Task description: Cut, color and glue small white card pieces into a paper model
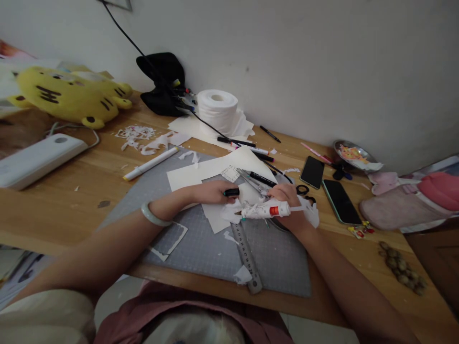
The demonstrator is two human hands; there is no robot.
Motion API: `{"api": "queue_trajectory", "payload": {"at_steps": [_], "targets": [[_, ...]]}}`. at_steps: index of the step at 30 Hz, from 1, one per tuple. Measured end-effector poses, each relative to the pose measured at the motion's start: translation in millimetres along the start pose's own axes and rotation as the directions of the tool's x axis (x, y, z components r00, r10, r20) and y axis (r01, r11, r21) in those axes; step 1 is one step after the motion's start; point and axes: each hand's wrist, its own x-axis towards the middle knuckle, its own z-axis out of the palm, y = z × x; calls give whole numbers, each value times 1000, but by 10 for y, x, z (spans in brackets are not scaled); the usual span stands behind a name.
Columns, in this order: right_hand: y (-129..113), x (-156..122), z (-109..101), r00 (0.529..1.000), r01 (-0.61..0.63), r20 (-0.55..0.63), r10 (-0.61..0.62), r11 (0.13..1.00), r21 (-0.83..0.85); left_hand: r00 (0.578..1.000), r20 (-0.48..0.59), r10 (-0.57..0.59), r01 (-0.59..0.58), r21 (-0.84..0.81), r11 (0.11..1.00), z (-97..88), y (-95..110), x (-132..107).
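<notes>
- Left hand (213, 192): fingers closed around a short black pen (231, 192), whose dark end projects to the right. A white paper sheet (191, 174) lies under and beyond these fingers.
- Right hand (284, 192): fingers curled beside the hot-glue gun (263, 210). The gun body hides the grip; whether the fingers hold anything cannot be told.
- Hot-glue gun: on the wearer's side of the right fingers, nozzle directed left toward the left fingers, glue stick (297, 209) projecting across the right wrist.
- Black marker (263, 179): just beyond and left of the right fingers.
- Scissors (303, 189): black handles just right of the right fingers.
- Steel ruler (245, 253): on the cutting mat (283, 260), between both sets of fingers and the wearer's body.
- Toilet paper roll (215, 113): upright on the bench (46, 215), well beyond the left fingers.
- Two smartphones (340, 200): right of the right fingers, past the scissors.
</notes>
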Motion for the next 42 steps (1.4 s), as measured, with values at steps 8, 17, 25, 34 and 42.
{"api": "queue_trajectory", "payload": {"at_steps": [8,17,25,34,42], "targets": [[-31,43,-5,998,19,-58,-18,1000,20,1000,-3,5,-5,24,1000,0,-9,-2],[-32,50,9,991,-18,-129,17,1000,-5,1000,3,6,-6,37,999,5,-49,-13],[-22,53,13,992,-70,-104,68,997,-13,1000,12,19,-19,28,999,4,-56,-11],[-35,71,8,997,28,-66,-30,999,-29,1000,11,-4,4,23,1000,1,-4,-5],[-39,55,-35,995,75,-72,-73,997,26,1000,2,-3,3,14,1000,6,5,0]]}}
